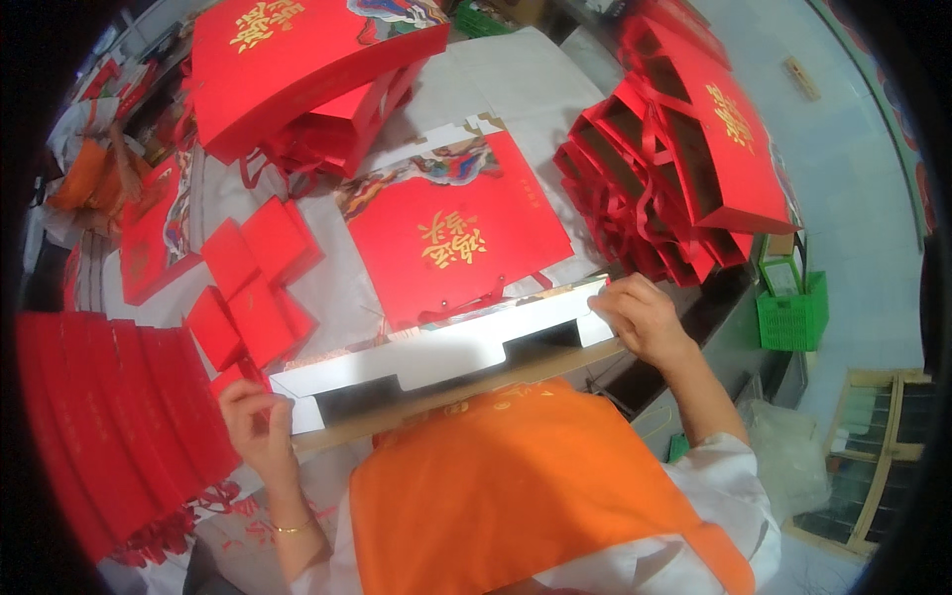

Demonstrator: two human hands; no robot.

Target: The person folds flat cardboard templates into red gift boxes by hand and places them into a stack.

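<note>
A paper gift bag (446, 359) stands on end in front of my apron, its open end toward me with white notched flaps showing and a dark gap between the walls. My left hand (260, 424) pinches the flap corner at its left end. At the right end, the fingers of my right hand (643, 315) close on the other corner. Just beyond lies a flat red bag (466, 223) with gold lettering, a colourful printed band and white flaps at its far edge. Most of the held bag's outer face is hidden.
Finished red bags (684, 149) with ribbon handles lean in a stack at right. More red bags (317, 79) lie at the far left. Small red boxes (260, 288) sit left of centre, beside a row of folded red bags (119, 426). A green crate (793, 315) stands beyond the table's right edge.
</note>
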